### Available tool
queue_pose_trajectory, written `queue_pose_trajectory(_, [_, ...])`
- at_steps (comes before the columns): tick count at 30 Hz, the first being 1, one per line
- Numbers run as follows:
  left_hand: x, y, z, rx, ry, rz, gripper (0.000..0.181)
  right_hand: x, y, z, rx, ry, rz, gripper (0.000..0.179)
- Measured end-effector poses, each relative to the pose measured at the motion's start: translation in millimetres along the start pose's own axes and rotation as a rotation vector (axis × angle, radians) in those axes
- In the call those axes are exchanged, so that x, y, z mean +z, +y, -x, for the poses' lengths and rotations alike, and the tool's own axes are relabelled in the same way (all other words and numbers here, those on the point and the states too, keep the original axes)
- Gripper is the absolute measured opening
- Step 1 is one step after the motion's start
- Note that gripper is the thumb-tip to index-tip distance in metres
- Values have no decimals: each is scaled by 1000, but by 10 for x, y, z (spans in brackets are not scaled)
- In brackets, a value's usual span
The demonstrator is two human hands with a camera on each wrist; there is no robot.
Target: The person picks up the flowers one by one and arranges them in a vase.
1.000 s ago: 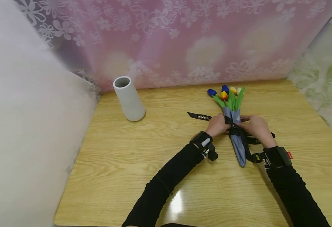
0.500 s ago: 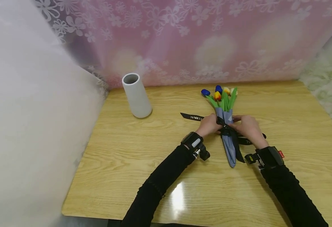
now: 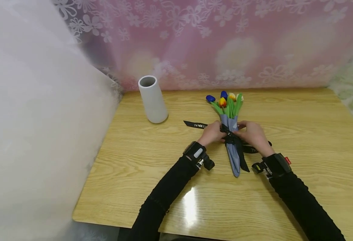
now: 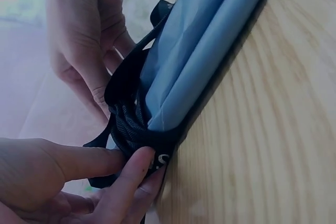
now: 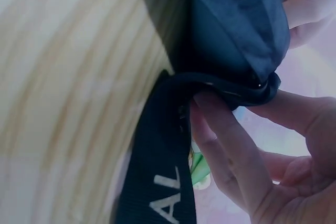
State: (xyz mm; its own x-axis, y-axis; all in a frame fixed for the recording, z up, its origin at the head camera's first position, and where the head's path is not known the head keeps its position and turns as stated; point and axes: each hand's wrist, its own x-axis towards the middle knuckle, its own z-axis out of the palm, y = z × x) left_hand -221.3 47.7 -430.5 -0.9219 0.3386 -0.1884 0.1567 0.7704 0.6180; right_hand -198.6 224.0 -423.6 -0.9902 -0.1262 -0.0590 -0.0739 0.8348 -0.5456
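Observation:
A tulip bouquet point(image 3: 232, 157) in grey-blue wrapping lies on the wooden table, with blue, orange-red, yellow and white blooms point(image 3: 222, 102) pointing away from me. Round its middle runs a black ribbon point(image 3: 239, 150) with white lettering, knotted at the front. My left hand point(image 3: 211, 133) pinches the ribbon at the left of the knot, thumb and fingers together in the left wrist view. From the other side my right hand point(image 3: 253, 135) grips the ribbon at the wrap's edge. In the right wrist view a lettered ribbon tail point(image 5: 168, 198) hangs beside those fingers.
A white vase point(image 3: 153, 103) stands upright at the back left of the table point(image 3: 134, 184). Behind the table hangs a pink flowered curtain point(image 3: 194, 43), and a white wall point(image 3: 38, 117) is on the left. One ribbon end point(image 3: 194, 125) stretches left past the left hand.
The head view has turned, so the vase sits further right and the bouquet with both hands further left and down-table scenery shows more. Both hands keep to the knot.

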Motion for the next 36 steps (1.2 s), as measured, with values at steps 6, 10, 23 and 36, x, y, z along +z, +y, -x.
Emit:
queue_pose_trajectory(6, [-112, -142, 76, -39, -3, 51, 22, 105, -136, -51, 7, -15, -40, 52])
queue_pose_trajectory(10, [-202, -254, 123, -57, -13, 60, 24, 198, -230, -94, 4, -20, -42, 53])
queue_pose_trajectory(23, [-518, -613, 183, -87, -46, 285, 27, 406, -501, -268, -7, -62, -196, 51])
queue_pose_trajectory(36, [-675, -644, 222, -6, 20, 3, 34, 250, -531, -202, -23, -52, -68, 57])
